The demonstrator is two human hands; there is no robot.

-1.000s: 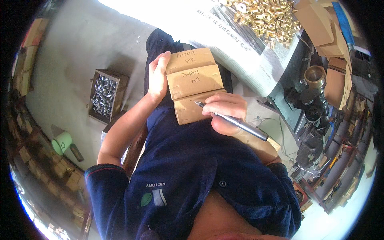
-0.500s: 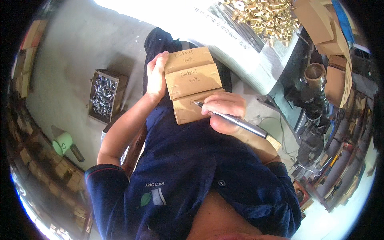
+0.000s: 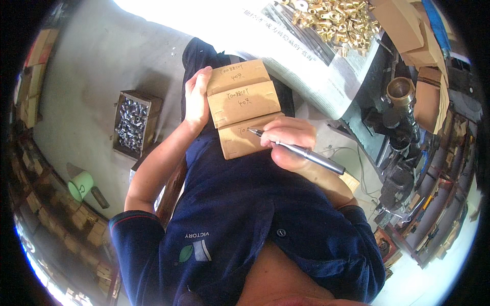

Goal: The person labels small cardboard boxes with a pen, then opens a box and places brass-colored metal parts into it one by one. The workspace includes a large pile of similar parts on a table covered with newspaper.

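Three small brown cardboard boxes [image 3: 244, 99] lie in a stepped row over my lap, with handwriting on their faces. My left hand [image 3: 198, 97] grips the far box's left side, thumb on top and the other fingers hidden behind or beneath. In my right hand [image 3: 290, 140] is a silver pen [image 3: 316, 159], pinched between thumb and fingers. Its dark tip rests on the nearest box [image 3: 237, 144], beside a few fresh handwritten marks. The side of the right hand lies by that box's right edge.
Brass fittings [image 3: 337, 23] are heaped on newspaper [image 3: 321, 86] at the far right. A box of metal parts [image 3: 131, 125] and a light green mug [image 3: 80, 184] stand on the left. Dark machinery [image 3: 400, 137] and folded cardboard [image 3: 400, 25] are at the right.
My pen tip has moved slightly right along the nearest box, and several handwritten marks now show there. The left hand keeps its hold on the boxes, which have shifted slightly left.
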